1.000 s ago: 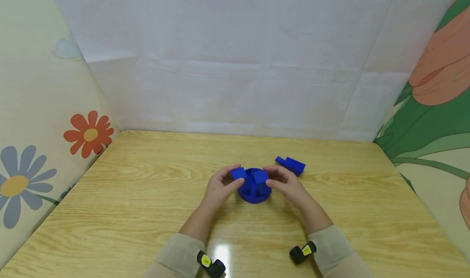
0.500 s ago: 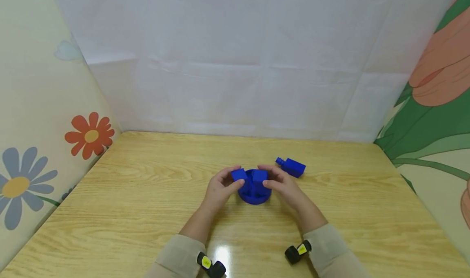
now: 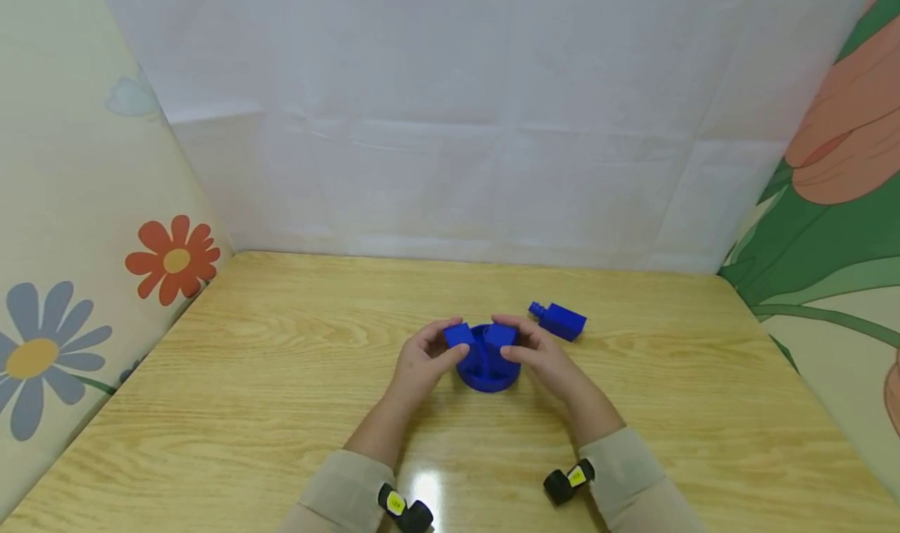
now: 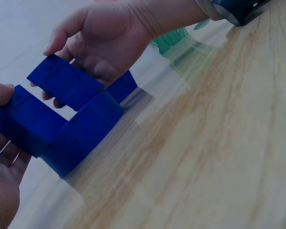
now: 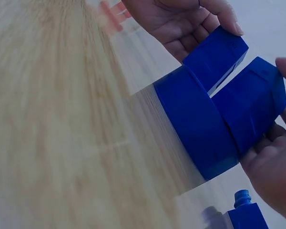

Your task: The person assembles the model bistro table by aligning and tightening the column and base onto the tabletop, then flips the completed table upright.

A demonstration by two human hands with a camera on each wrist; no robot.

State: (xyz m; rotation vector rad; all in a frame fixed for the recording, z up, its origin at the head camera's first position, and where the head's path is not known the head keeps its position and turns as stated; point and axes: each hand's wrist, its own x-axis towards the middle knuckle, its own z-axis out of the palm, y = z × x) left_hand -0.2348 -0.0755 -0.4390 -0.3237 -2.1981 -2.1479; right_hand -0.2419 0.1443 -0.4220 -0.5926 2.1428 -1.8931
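A round blue base (image 3: 488, 381) with a raised rim stands on the wooden table between both hands. My left hand (image 3: 422, 361) pinches a blue rectangular block (image 3: 458, 334) at the base's left side, thumb in front and fingers behind. On the right side, my right hand (image 3: 544, 355) grips a second blue block (image 3: 500, 336) the same way. In the left wrist view both blocks, the left block (image 4: 31, 119) and the right block (image 4: 69, 83), rise out of the base (image 4: 81, 138) with a gap between them. Their lower ends are hidden inside the rim.
Behind the right hand, a blue block with a ridged, threaded-looking neck (image 3: 562, 322) lies on its side on the table (image 3: 281, 377). A white sheet (image 3: 450, 126) hangs at the back, and flower-patterned panels stand at both sides.
My right hand has moved slightly left with its block, which stands more upright in the base and then shifts a touch right. The left hand holds nearly still.
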